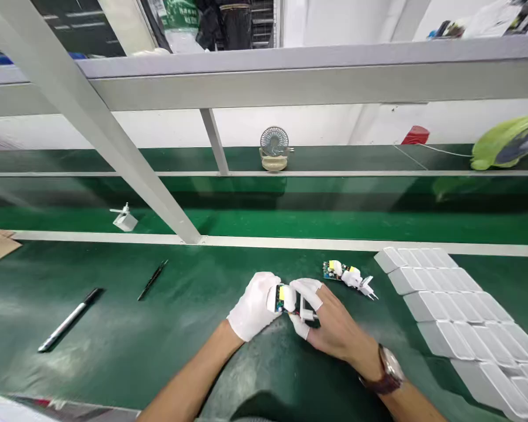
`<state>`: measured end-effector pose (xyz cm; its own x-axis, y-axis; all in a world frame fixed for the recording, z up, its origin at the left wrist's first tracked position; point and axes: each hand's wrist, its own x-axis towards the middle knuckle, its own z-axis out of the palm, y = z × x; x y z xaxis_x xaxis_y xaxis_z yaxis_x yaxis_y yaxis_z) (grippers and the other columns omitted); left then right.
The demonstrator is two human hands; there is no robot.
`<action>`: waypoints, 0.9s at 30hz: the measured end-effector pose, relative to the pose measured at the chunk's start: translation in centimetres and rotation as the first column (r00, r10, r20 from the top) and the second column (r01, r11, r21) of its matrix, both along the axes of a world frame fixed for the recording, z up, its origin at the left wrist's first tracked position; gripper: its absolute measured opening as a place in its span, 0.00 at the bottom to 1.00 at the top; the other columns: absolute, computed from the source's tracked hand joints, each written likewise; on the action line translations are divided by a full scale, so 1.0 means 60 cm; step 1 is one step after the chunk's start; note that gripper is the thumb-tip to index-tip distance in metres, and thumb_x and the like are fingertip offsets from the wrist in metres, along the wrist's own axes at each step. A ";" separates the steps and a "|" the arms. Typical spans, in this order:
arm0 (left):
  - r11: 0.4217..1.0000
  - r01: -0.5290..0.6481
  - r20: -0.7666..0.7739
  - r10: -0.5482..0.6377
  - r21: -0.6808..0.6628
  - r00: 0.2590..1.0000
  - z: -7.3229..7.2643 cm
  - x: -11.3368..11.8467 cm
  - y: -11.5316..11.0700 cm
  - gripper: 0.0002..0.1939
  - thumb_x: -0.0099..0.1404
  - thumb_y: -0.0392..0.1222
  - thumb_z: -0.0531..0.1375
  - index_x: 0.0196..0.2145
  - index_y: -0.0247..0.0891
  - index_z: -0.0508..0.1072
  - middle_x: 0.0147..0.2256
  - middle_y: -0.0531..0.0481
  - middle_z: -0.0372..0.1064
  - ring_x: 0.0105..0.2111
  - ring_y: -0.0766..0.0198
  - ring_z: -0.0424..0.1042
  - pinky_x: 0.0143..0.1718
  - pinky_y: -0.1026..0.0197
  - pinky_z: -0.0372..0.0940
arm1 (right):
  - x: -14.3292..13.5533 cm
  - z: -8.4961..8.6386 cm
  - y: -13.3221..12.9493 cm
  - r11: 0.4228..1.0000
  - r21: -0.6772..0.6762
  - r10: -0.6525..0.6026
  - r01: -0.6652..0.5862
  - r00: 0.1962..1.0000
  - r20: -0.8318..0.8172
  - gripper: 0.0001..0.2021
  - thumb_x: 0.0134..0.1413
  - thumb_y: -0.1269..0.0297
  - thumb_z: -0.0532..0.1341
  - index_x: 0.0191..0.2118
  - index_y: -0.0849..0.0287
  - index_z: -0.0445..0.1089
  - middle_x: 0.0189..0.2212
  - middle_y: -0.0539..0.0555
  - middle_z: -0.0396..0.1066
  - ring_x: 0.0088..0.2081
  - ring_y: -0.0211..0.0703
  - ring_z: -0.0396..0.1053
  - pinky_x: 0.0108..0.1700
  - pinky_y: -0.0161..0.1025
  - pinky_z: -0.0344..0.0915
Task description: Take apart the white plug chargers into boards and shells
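My left hand, in a white glove, grips one end of a small circuit board that carries a yellow-topped part and white lumps. My right hand has white covers on the thumb and a finger and closes round the other end, where a white plastic piece shows. Part of the board is hidden by my fingers. Just beyond my right hand lies a similar circuit board with a white plug, its metal pins pointing right.
White compartment trays stand in rows at the right. A silver-and-black pen and a thin black pen lie left. Behind the white rail are a white plug-like piece and a small fan. A slanted post crosses the left side.
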<state>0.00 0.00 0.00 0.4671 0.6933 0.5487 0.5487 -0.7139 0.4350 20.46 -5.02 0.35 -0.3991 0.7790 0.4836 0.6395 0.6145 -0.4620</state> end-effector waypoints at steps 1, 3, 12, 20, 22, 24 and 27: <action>1.000 -0.007 0.003 0.007 -0.005 1.000 -0.002 0.000 0.000 0.07 0.56 0.32 0.62 0.28 0.40 0.66 0.30 0.48 0.69 0.32 0.60 0.70 0.37 0.57 0.70 | 0.001 0.002 -0.001 1.000 0.006 0.003 -0.003 1.000 0.003 0.30 0.60 0.71 0.60 0.67 0.64 0.53 0.53 0.64 0.68 0.56 0.55 0.65 0.57 0.53 0.70; 1.000 -0.017 0.014 0.017 -0.004 1.000 -0.008 0.000 -0.001 0.07 0.56 0.33 0.63 0.31 0.39 0.68 0.31 0.47 0.69 0.34 0.59 0.71 0.37 0.57 0.71 | 0.003 0.005 -0.003 1.000 0.015 0.009 -0.009 1.000 0.007 0.30 0.60 0.71 0.59 0.67 0.63 0.52 0.53 0.64 0.68 0.56 0.55 0.65 0.56 0.54 0.70; 0.995 -0.029 0.089 0.020 0.093 0.996 -0.029 -0.003 -0.003 0.19 0.56 0.34 0.65 0.45 0.37 0.68 0.39 0.43 0.70 0.40 0.55 0.73 0.42 0.54 0.73 | 0.002 0.004 -0.005 1.000 0.019 0.024 -0.024 1.000 -0.001 0.33 0.59 0.73 0.59 0.68 0.61 0.50 0.55 0.63 0.68 0.59 0.55 0.64 0.60 0.55 0.67; 0.996 -0.027 0.065 0.021 0.080 0.998 -0.034 -0.002 -0.002 0.23 0.57 0.36 0.66 0.49 0.37 0.66 0.41 0.42 0.69 0.42 0.54 0.73 0.44 0.52 0.73 | 0.002 0.004 -0.002 1.000 -0.005 0.008 -0.008 0.999 -0.035 0.32 0.61 0.71 0.60 0.68 0.60 0.50 0.53 0.63 0.68 0.57 0.54 0.65 0.58 0.55 0.69; 0.995 -0.016 0.065 0.009 0.097 0.998 -0.038 -0.003 -0.001 0.24 0.57 0.36 0.66 0.51 0.37 0.65 0.41 0.42 0.69 0.43 0.54 0.72 0.44 0.52 0.73 | 0.002 0.007 -0.001 1.000 -0.016 0.005 -0.006 0.999 -0.044 0.32 0.60 0.71 0.60 0.68 0.60 0.51 0.53 0.63 0.68 0.57 0.54 0.65 0.58 0.54 0.70; 0.993 -0.011 0.071 0.002 0.119 0.997 -0.041 -0.003 0.000 0.25 0.57 0.36 0.66 0.51 0.36 0.64 0.42 0.41 0.69 0.42 0.54 0.72 0.44 0.52 0.73 | 0.003 0.008 -0.001 1.000 -0.022 0.005 -0.006 0.999 -0.040 0.32 0.60 0.71 0.60 0.68 0.60 0.51 0.54 0.63 0.68 0.57 0.54 0.65 0.58 0.54 0.70; 0.995 -0.015 0.074 0.007 0.104 0.997 -0.039 -0.003 0.000 0.23 0.57 0.37 0.66 0.50 0.37 0.66 0.42 0.41 0.69 0.42 0.54 0.73 0.44 0.52 0.73 | 0.004 0.004 -0.002 1.000 -0.027 0.015 -0.015 1.000 -0.012 0.33 0.60 0.71 0.60 0.68 0.60 0.50 0.55 0.63 0.68 0.58 0.54 0.64 0.59 0.54 0.69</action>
<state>-0.17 -0.01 -2.36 0.4155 0.6357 0.6506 0.5263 -0.7514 0.3981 20.71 -5.15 0.60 -0.4052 0.7859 0.4671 0.6250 0.6110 -0.4858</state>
